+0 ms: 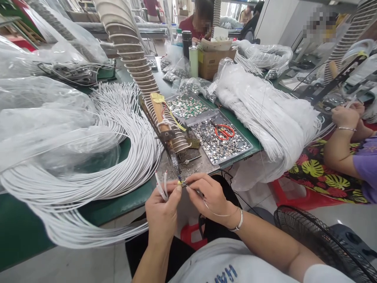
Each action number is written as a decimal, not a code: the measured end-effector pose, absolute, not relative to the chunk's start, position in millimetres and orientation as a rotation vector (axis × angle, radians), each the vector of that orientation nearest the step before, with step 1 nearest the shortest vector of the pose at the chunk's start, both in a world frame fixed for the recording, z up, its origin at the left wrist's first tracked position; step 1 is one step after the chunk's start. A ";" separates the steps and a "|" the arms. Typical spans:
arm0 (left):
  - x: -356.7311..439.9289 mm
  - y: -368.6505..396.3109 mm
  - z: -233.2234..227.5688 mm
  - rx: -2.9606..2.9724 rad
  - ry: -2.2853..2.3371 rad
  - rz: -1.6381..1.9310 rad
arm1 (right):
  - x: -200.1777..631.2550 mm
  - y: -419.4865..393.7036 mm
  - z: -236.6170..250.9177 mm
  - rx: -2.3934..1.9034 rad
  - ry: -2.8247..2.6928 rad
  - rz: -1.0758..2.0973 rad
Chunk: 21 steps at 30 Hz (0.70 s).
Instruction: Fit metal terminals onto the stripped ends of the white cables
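Note:
My left hand [163,210] is closed round a few white cables [160,188], whose stripped ends with reddish cores stick up above the fingers. Its thumb and forefinger pinch a small piece at the tip of a soldering iron [176,165], which is fixed pointing down. My right hand [210,194] is closed on a thin solder wire [213,212] that loops back over the wrist. The wire's end meets the iron's tip between both hands. What exactly sits under the tip is too small to make out. A thick bundle of white cables [141,157] curves over the table to my left.
A tray [250,148] of small metal connectors holds orange-handled scissors [224,132]. Behind lie small green boards [188,105]. A ribbed hose [134,55] hangs over the iron. Bagged cables [265,106] lie right. A co-worker's hands [347,116] and a fan [321,243] are at right.

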<state>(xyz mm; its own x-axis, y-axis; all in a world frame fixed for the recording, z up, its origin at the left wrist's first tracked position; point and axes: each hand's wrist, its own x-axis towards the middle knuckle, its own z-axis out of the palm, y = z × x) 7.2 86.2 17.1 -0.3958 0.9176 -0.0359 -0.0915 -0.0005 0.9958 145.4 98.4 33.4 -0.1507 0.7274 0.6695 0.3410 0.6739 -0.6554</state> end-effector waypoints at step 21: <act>4.8 87.5 8.6 0.764 1.352 1.500 | 144.1 95.7 28.8 -0.865 -1.743 0.455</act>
